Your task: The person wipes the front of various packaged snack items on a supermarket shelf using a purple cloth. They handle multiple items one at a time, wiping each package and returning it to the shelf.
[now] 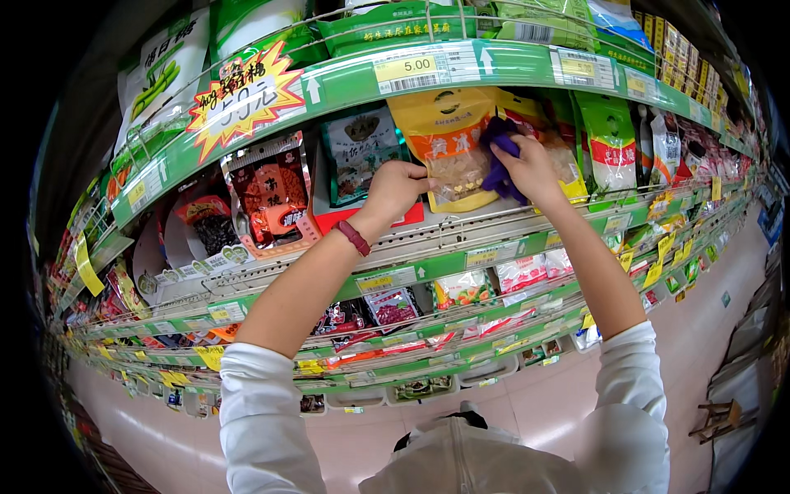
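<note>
A yellow bag of rock sugar (pixel 460 154) stands upright on a middle shelf, its front facing me. My left hand (pixel 398 188) pinches its lower left edge between thumb and fingers. In my right hand (pixel 528 163) is a bunched purple cloth (pixel 503 157), which lies against the bag's right side. Left of the bag are a teal bag (pixel 363 154) in a red-edged display box and a red and black seasoning pouch (pixel 271 191). Another yellow bag (pixel 565 160) and a green and red bag (pixel 608 148) stand to the right, partly behind my right hand.
A green price rail (pixel 339 77) with a starburst price sign (pixel 244 99) crosses above my hands. Below runs a perforated shelf edge with a low wire guard (pixel 469 231). Lower shelves hold more packets. A wooden stool (pixel 716 420) stands on the floor at right.
</note>
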A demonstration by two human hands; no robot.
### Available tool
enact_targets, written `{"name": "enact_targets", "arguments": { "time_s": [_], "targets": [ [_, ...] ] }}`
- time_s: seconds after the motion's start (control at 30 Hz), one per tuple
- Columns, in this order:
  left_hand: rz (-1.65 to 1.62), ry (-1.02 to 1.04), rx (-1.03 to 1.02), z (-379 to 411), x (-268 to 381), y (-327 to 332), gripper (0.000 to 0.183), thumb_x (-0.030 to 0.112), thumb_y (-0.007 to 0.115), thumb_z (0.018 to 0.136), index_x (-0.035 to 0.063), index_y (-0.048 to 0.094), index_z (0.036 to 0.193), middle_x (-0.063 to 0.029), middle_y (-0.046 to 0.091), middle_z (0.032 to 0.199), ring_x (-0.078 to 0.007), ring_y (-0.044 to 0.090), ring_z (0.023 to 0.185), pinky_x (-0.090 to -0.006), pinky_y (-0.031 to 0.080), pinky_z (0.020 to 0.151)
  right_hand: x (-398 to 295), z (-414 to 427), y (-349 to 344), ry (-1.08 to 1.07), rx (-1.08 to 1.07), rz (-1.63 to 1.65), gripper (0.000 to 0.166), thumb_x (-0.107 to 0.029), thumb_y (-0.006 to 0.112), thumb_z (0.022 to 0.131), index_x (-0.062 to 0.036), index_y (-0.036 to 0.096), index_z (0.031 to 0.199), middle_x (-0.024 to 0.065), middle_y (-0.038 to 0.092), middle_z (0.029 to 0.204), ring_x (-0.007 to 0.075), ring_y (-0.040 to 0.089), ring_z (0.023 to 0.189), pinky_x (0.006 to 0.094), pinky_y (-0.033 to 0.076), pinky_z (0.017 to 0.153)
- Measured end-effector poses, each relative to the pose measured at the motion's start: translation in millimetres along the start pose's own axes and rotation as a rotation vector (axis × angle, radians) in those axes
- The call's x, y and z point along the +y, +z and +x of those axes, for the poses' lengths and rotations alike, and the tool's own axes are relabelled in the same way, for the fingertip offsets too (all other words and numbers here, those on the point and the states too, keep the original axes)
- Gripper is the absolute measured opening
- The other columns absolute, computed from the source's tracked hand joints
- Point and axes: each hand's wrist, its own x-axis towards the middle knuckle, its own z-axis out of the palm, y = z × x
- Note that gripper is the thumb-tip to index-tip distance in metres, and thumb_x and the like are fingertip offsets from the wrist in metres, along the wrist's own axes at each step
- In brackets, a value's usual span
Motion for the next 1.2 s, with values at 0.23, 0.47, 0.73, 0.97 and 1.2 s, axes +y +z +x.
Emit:
{"name": "enact_targets", "arguments": {
  "time_s": [0.23, 0.47, 0.73, 0.97, 1.2],
  "targets": [
    [0.498, 0.158, 0.344, 5.3, 1.7, 4.5, 0.017, 0.016, 0.056, 0.069, 0.0058, 0.062, 0.080, -0.0146, 0.059, 0.079, -0.0314, 0.056, 0.073, -0.0382, 0.044, 0.065, -5.9, 6.0, -9.7, 0.000, -0.092, -0.018, 0.021, -0.016, 0.056, 0.074, 0.0032, 0.059, 0.080, 0.0195, 0.058, 0.070, 0.0298, 0.057, 0.066, 0.0335, 0.043, 0.060],
    [0.553, 0.081, 0.278, 7.8, 2.9, -2.9, 0.018, 0.019, 0.056, 0.072, 0.0050, 0.059, 0.083, -0.0141, 0.059, 0.080, -0.0305, 0.056, 0.075, -0.0381, 0.044, 0.065, -6.0, -6.6, -15.7, -0.097, 0.028, -0.072, 0.022, -0.019, 0.057, 0.074, -0.0009, 0.059, 0.086, 0.0155, 0.057, 0.075, 0.0254, 0.055, 0.071, 0.0327, 0.043, 0.064],
    [0.469, 0.010, 0.248, -1.4, 11.8, 2.3, 0.025, 0.020, 0.056, 0.072, 0.0047, 0.052, 0.091, -0.0128, 0.060, 0.081, -0.0303, 0.056, 0.077, -0.0371, 0.044, 0.064, 9.6, -27.4, -102.9, 0.301, -0.080, -0.497, 0.046, -0.043, 0.055, 0.071, 0.0016, 0.059, 0.080, 0.0197, 0.058, 0.084, 0.0313, 0.057, 0.076, 0.0352, 0.044, 0.066],
    [0.286, 0.116, 0.347, 6.7, -5.1, 0.6, 0.046, 0.018, 0.057, 0.067, 0.0013, 0.045, 0.108, -0.0218, 0.052, 0.099, -0.0367, 0.047, 0.094, -0.0404, 0.040, 0.077, -24.3, -30.7, -76.1, 0.381, -0.257, -0.904, 0.074, -0.065, 0.053, 0.058, -0.0017, 0.053, 0.097, 0.0149, 0.061, 0.084, 0.0279, 0.059, 0.080, 0.0357, 0.046, 0.069],
    [0.317, 0.271, 0.437, -18.1, 26.6, 15.2, 0.046, 0.022, 0.060, 0.070, -0.0027, 0.045, 0.105, -0.0220, 0.053, 0.098, -0.0379, 0.044, 0.095, -0.0403, 0.037, 0.082, -11.3, -30.1, -69.0, 0.391, -0.233, -0.968, 0.083, -0.067, 0.052, 0.056, 0.0019, 0.048, 0.104, 0.0155, 0.060, 0.086, 0.0273, 0.059, 0.083, 0.0350, 0.046, 0.071]
  ]
}}
